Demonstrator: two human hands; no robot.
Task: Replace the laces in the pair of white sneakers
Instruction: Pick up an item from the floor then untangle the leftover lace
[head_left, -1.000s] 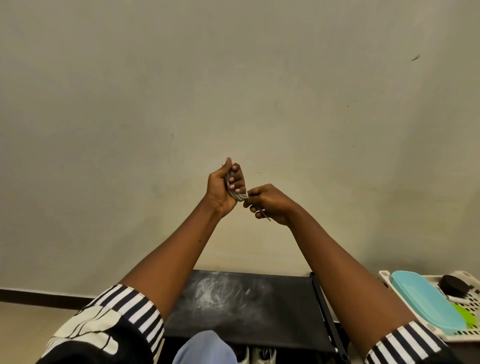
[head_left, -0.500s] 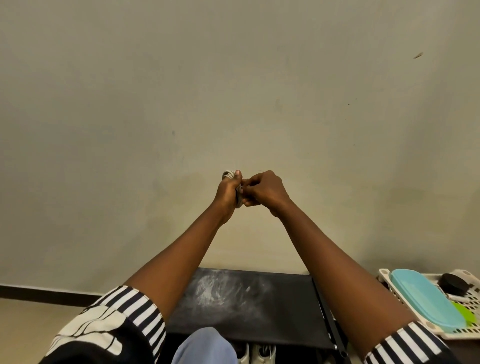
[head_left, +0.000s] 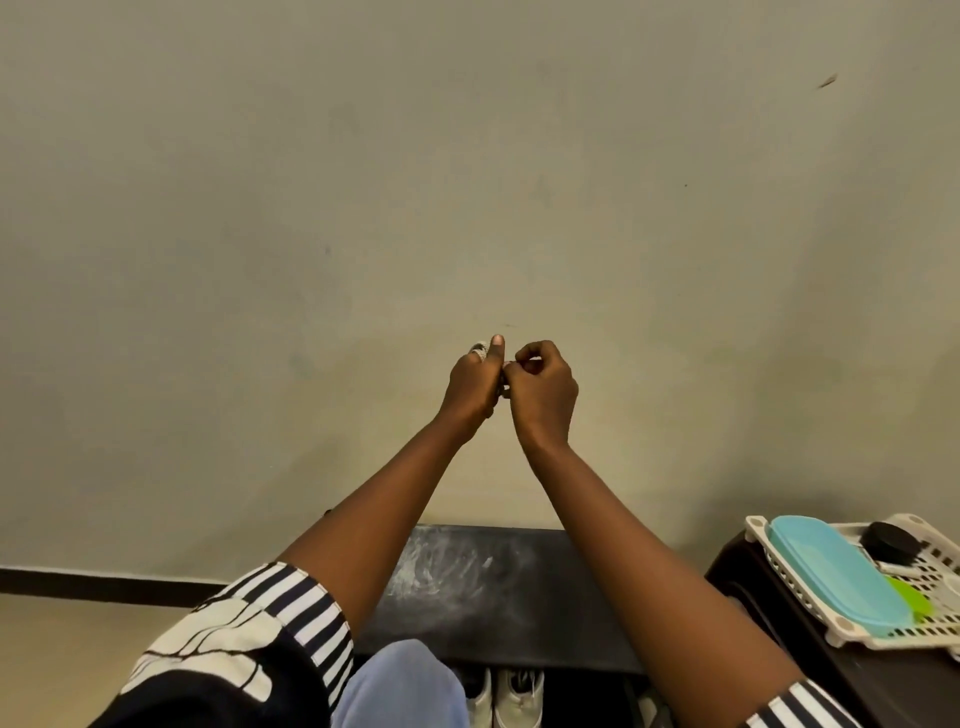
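Lower left, above a striped sleeve (head_left: 291, 608), an arm rises to the left hand (head_left: 474, 384). It grips a coiled lace (head_left: 479, 349) with fingers wrapped round it and thumb upright, and only a pale loop shows over the knuckles. A second ago I could see that coil facing the camera, with the right hand drawing a loose end away from it. Now the left hand has turned its back to me and the two hands have closed until they touch. The right hand (head_left: 544, 388), just right of centre, is curled tight, fingertips pinching at the bundle where the hands meet. I judge it has a turn of lace, though the strand itself is hidden. That reads to me as a lace being wound or unpicked — not yet threaded. The white sneakers (head_left: 511, 696) sit at the bottom edge, below the black bench (head_left: 519, 587), well apart from both hands; I cannot tell whether they carry laces. At lower right, a basket (head_left: 935, 642) holds a blue lid (head_left: 836, 571).
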